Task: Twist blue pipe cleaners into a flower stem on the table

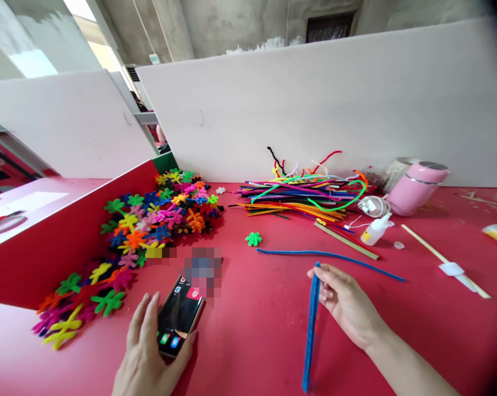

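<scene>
My left hand (143, 355) lies on a smartphone (179, 316) at the near edge of the red table (252, 330), fingers curled around its sides. My right hand (345, 302) pinches the top of a folded blue pipe cleaner (311, 330) that hangs down toward me. Another long blue pipe cleaner (331, 257) lies flat just beyond that hand. A small green pipe-cleaner flower (254, 238) sits alone in the middle of the table.
A heap of several coloured pipe-cleaner flowers (149, 225) runs along the red divider (66, 242) at left. A pile of straight pipe cleaners (301, 195) lies at the back, beside a pink appliance (415, 187), a glue bottle (376, 230) and a wooden stick (442, 258).
</scene>
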`<state>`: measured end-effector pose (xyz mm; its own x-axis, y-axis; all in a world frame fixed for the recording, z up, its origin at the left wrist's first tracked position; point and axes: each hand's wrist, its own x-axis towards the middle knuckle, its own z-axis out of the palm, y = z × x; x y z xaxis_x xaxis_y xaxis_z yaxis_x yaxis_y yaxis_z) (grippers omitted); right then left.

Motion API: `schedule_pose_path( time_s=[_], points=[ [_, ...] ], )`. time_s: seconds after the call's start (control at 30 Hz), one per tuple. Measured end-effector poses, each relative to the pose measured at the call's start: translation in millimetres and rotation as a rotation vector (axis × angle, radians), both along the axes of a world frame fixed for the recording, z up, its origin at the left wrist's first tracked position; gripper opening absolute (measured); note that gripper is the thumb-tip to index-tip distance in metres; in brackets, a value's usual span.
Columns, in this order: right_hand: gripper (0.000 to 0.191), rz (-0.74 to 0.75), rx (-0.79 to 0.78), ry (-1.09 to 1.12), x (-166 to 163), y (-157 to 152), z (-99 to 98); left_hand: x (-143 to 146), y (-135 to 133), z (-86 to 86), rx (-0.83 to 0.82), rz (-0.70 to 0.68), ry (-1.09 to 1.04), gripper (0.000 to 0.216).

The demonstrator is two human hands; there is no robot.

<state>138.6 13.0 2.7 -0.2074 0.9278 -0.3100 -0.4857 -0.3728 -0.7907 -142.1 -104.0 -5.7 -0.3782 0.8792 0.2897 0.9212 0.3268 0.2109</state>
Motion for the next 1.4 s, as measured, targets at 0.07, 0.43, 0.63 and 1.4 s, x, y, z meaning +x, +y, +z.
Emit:
schedule_pose_path(
  time_s=[0.07, 0.43, 0.63, 1.4],
  points=[
    [0.009, 0.000, -0.003, 0.014, 0.4, -0.4, -0.1, -0.5, -0.1, 0.4, 0.005, 0.028, -0.033, 0.075],
    [0.009, -0.005, -0.006, 0.018, 0.1, -0.2, 2.5, -21.0, 21.5, 15.3, -0.055, 0.109, 0.000, 0.070],
    [0.009, 0.008, 0.013, 0.008, -0.1, 1.1, 2.5, -17.1, 28.4, 16.6, -0.048, 0.097, 0.118, 0.071],
    [0.010, 0.012, 0.037, 0.007, 0.0, 3.3, 1.1, -37.0, 97.6, 5.7, -0.073, 0.013, 0.044, 0.061]
  ],
)
